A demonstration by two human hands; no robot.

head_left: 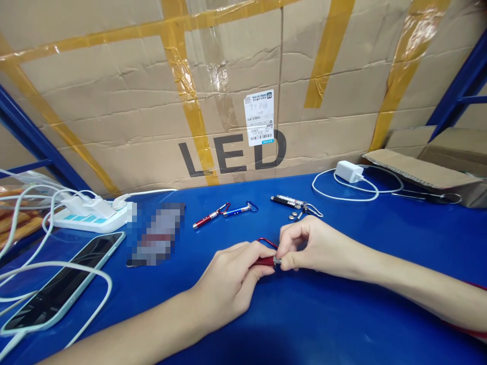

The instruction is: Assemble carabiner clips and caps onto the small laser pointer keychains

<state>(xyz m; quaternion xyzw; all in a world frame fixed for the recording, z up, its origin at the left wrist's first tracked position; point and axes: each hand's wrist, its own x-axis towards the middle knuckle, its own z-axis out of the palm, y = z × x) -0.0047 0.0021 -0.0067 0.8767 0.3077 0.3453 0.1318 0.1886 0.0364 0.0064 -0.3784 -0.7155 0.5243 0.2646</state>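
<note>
My left hand (234, 271) is closed around a red keychain penlight (267, 261), which lies level just above the blue table. My fingers cover most of its barrel. At its right end is a small silver end piece (278, 261), pinched between the thumb and fingers of my right hand (310, 246); whether it is still joined to the barrel I cannot tell. A red clip loop (269, 242) shows behind my left fingers. Beyond my hands lie another red penlight (207, 219), a blue penlight (236, 211) and black penlights (287, 201) beside small silver button cells (293, 216).
At left are a phone (64, 284), a white power strip (91, 219), looping white cables (108, 289) and a pixelated flat item (163, 230). A white charger (349, 172) and an open carton (426, 170) stand back right. A large taped cardboard box (144, 116) walls the rear.
</note>
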